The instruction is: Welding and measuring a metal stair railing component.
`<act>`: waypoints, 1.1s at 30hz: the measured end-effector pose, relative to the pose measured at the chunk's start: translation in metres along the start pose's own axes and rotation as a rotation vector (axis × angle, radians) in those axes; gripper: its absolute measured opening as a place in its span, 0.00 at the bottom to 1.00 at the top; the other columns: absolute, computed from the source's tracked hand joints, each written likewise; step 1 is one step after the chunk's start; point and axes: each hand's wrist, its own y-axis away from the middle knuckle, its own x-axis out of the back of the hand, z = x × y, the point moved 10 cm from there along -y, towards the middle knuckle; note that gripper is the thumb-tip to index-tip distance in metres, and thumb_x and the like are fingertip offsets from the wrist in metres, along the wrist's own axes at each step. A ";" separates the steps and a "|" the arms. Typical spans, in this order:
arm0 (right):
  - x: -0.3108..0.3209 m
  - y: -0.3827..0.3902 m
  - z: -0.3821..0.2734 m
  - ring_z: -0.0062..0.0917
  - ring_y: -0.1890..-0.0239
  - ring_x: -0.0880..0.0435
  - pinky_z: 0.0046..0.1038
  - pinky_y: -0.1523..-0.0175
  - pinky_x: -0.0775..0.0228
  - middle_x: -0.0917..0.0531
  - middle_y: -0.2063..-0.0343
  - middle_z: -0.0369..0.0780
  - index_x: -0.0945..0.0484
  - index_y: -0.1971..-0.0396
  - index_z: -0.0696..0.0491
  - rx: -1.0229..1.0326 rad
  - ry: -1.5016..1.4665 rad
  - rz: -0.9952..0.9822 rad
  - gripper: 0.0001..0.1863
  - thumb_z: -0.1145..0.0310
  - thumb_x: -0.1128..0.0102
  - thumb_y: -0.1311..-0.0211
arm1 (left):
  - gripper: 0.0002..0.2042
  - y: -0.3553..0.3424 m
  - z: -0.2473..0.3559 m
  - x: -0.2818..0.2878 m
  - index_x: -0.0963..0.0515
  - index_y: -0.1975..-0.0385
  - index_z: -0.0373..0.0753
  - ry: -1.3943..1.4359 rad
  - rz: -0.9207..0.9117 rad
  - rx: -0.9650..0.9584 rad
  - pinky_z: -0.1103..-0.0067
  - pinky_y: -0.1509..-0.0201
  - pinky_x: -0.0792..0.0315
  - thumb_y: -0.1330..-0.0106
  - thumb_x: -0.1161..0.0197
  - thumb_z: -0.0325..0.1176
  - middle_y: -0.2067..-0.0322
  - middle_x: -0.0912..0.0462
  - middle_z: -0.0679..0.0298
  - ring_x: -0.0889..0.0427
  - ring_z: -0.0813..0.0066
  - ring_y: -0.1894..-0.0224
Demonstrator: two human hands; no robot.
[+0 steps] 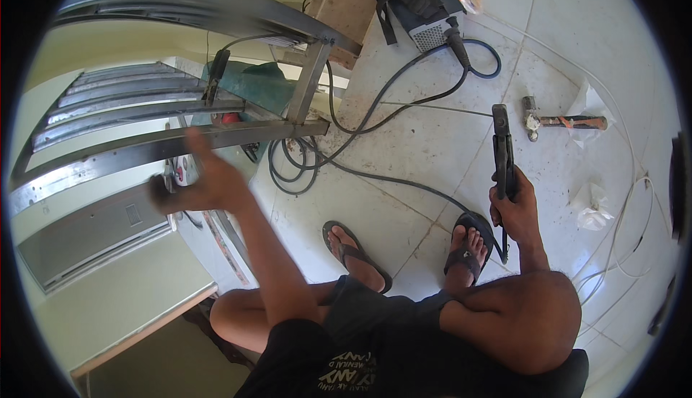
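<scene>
My right hand (517,207) is closed round the handle of a black welding electrode holder (502,146), held upright over the tiled floor. A thin electrode rod (440,108) juts leftward from its jaws. The holder's cable runs down past my right foot. My left hand (209,185) is raised beside the lower rail of a grey metal frame (173,144), thumb and fingers apart. Its fingertips are blurred, and I see nothing held. A dark clamp (216,74) with a cable hangs at the frame's slats.
A black welding machine (425,9) stands at the top, its thick cable (393,178) looping over the tiles. A ball-peen hammer (566,121), crumpled plastic (592,207) and a thin white cable (613,254) lie at right. A pale cabinet (137,290) stands at lower left.
</scene>
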 end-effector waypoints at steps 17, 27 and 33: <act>-0.002 -0.001 0.002 0.16 0.92 0.33 0.19 0.88 0.42 0.31 0.88 0.33 0.34 0.64 0.59 0.012 0.032 -0.027 0.09 0.78 0.48 0.46 | 0.07 -0.040 -0.075 -0.086 0.31 0.87 0.27 0.736 -0.220 0.531 0.77 0.75 0.32 0.54 0.45 0.24 0.84 0.27 0.57 0.28 0.70 0.82; -0.019 0.004 -0.003 0.18 0.91 0.31 0.20 0.86 0.41 0.30 0.88 0.34 0.33 0.63 0.59 -0.068 0.078 -0.070 0.13 0.78 0.44 0.51 | 0.06 -0.076 -0.075 -0.041 0.29 0.82 0.28 -0.018 -0.380 -0.016 0.80 0.75 0.30 0.52 0.46 0.26 0.84 0.26 0.61 0.28 0.75 0.83; 0.046 0.014 0.009 0.21 0.92 0.32 0.24 0.87 0.38 0.30 0.89 0.35 0.34 0.72 0.56 0.102 -0.100 0.196 0.10 0.74 0.42 0.49 | 0.07 -0.046 -0.069 -0.068 0.31 0.75 0.29 0.650 -0.175 0.544 0.82 0.79 0.32 0.52 0.43 0.24 0.83 0.27 0.61 0.28 0.75 0.84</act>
